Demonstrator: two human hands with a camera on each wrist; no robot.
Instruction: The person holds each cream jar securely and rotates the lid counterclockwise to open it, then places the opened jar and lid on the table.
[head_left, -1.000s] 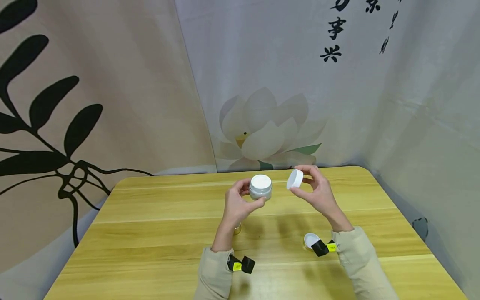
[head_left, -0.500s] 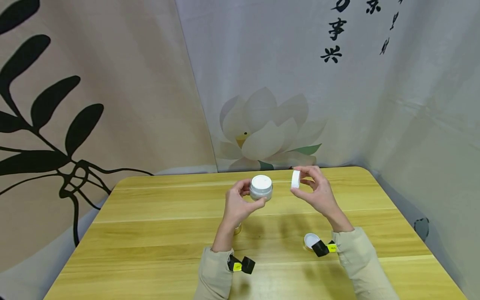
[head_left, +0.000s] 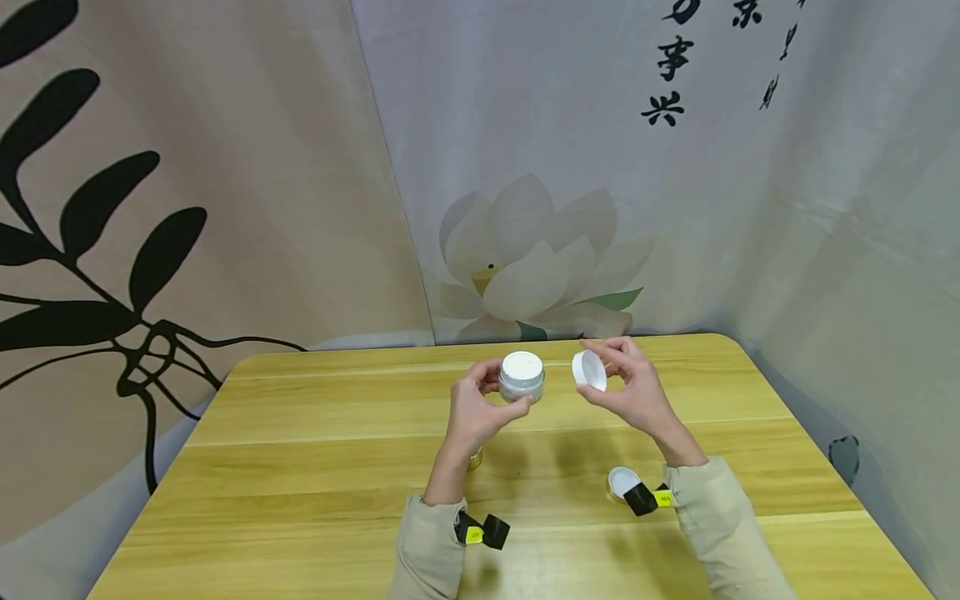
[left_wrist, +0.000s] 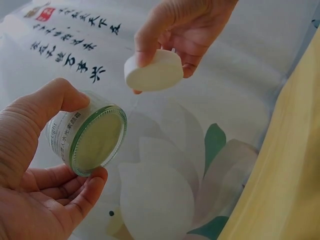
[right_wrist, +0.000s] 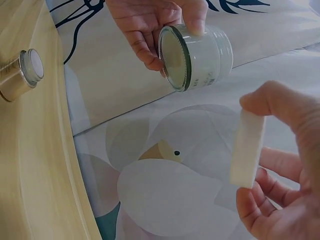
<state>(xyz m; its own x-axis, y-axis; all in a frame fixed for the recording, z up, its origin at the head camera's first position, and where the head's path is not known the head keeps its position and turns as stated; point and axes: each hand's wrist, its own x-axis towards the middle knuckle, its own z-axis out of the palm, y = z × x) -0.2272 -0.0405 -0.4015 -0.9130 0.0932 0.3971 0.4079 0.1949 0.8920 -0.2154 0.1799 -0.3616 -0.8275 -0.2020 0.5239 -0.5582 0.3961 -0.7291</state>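
Observation:
My left hand (head_left: 483, 408) grips a clear glass cream jar (head_left: 521, 377) between thumb and fingers, raised above the table. The jar's white top faces up in the head view; its round base and printed side show in the left wrist view (left_wrist: 97, 140). To its right, my right hand (head_left: 633, 387) pinches a round white lid (head_left: 589, 371) by its rim, apart from the jar. In the head view the lid is tilted with its hollow inside showing. From the right wrist the lid (right_wrist: 247, 150) appears edge-on.
A small gold jar (right_wrist: 17, 77) with a pale top stands on the wooden table (head_left: 300, 483), mostly hidden behind my left wrist in the head view. Near my right wrist lies a white round piece (head_left: 622, 481) with a gold edge. A printed curtain (head_left: 300, 167) hangs behind the table.
My right hand has turned the white lid from facing left, through edge-on, to showing its hollow inside. The left hand and the jar have stayed nearly still.

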